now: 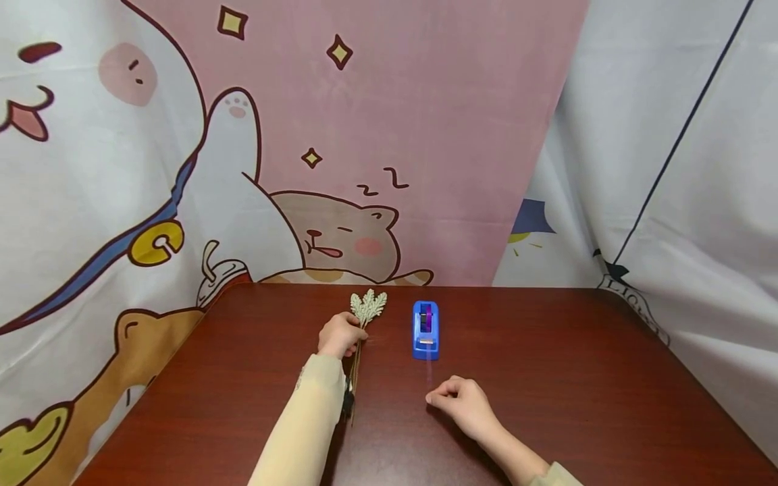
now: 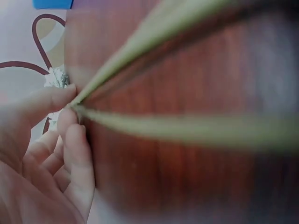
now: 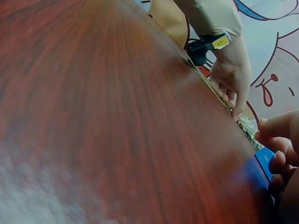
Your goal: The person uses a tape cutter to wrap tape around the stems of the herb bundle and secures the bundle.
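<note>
- Drawing tape seems to be the step in hand: a clear strip is stretched from the blue dispenser, just beyond the right hand, to its pinching fingers.
- Stems are pinched by the left hand, pale heads just past its fingers.
- Tear-off's probably called for next.
- Strip's end can't be made out; stems are badly blurred up close.

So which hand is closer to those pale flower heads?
The left hand: it pinches the stems just below the flower heads. The right hand is farther off, toward the bottom right of the head view.
</note>
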The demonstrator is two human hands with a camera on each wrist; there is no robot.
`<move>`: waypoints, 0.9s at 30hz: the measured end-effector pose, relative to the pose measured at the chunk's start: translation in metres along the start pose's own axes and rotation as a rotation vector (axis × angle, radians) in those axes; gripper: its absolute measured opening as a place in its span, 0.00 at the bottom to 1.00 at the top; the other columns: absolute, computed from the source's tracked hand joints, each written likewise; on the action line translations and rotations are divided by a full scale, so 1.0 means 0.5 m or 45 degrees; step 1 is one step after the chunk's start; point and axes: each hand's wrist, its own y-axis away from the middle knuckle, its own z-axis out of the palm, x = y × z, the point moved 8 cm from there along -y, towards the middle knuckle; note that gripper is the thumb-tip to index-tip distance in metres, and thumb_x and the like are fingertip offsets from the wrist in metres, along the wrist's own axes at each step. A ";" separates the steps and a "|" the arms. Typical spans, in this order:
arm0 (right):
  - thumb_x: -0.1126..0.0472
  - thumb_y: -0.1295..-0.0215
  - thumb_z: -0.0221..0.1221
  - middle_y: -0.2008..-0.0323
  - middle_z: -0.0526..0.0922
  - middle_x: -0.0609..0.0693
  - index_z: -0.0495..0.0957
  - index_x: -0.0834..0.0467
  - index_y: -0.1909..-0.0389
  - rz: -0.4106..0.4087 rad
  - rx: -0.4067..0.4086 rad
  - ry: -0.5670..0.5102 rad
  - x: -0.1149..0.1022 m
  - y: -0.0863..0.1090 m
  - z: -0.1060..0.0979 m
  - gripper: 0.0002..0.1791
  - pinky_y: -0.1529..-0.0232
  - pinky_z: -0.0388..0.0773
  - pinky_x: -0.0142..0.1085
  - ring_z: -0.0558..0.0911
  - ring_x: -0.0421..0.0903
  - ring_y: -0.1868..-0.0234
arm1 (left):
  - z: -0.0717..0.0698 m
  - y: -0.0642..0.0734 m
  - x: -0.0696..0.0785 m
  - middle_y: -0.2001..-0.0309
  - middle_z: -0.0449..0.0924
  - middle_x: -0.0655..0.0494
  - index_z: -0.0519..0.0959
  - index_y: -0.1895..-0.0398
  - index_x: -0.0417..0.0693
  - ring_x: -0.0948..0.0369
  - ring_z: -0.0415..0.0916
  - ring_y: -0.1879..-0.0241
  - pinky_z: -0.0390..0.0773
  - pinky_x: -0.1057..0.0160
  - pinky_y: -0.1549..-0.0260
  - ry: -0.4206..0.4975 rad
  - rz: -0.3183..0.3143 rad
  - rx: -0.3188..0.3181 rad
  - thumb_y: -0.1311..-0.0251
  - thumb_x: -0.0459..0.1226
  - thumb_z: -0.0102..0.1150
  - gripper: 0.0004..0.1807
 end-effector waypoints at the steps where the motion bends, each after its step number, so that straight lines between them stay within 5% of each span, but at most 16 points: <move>1: 0.60 0.51 0.70 0.79 0.76 0.42 0.86 0.54 0.79 0.000 0.000 -0.003 0.000 0.000 0.000 0.03 0.74 0.65 0.31 0.69 0.35 0.77 | -0.001 0.000 0.000 0.75 0.79 0.50 0.80 0.55 0.47 0.58 0.75 0.84 0.75 0.62 0.86 -0.004 0.002 0.008 0.48 0.36 0.69 0.16; 9: 0.60 0.51 0.70 0.79 0.76 0.42 0.86 0.54 0.78 0.000 -0.002 -0.009 -0.001 0.001 0.000 0.03 0.74 0.66 0.30 0.69 0.35 0.76 | -0.001 -0.002 -0.004 0.83 0.77 0.52 0.79 0.60 0.49 0.59 0.73 0.87 0.73 0.61 0.88 -0.072 -0.025 0.072 0.47 0.38 0.66 0.11; 13: 0.60 0.51 0.70 0.79 0.76 0.42 0.86 0.54 0.79 -0.006 0.003 -0.001 -0.002 -0.001 0.000 0.03 0.74 0.66 0.30 0.69 0.35 0.77 | -0.003 -0.003 -0.008 0.87 0.75 0.53 0.79 0.74 0.48 0.59 0.72 0.89 0.71 0.61 0.89 -0.127 -0.057 0.098 0.48 0.38 0.64 0.05; 18: 0.60 0.51 0.69 0.80 0.75 0.42 0.86 0.55 0.79 -0.004 0.005 -0.004 -0.001 -0.001 0.001 0.03 0.75 0.65 0.30 0.69 0.35 0.77 | -0.008 -0.003 -0.013 0.89 0.74 0.52 0.76 0.87 0.47 0.59 0.72 0.90 0.73 0.61 0.90 -0.113 -0.071 0.114 0.47 0.39 0.63 0.14; 27: 0.60 0.51 0.69 0.80 0.75 0.42 0.86 0.54 0.80 -0.001 0.010 0.006 0.003 -0.002 0.000 0.03 0.75 0.65 0.31 0.68 0.35 0.78 | -0.010 -0.004 -0.006 0.86 0.76 0.51 0.82 0.81 0.40 0.59 0.77 0.87 0.78 0.61 0.84 0.011 -0.018 0.041 0.45 0.37 0.65 0.11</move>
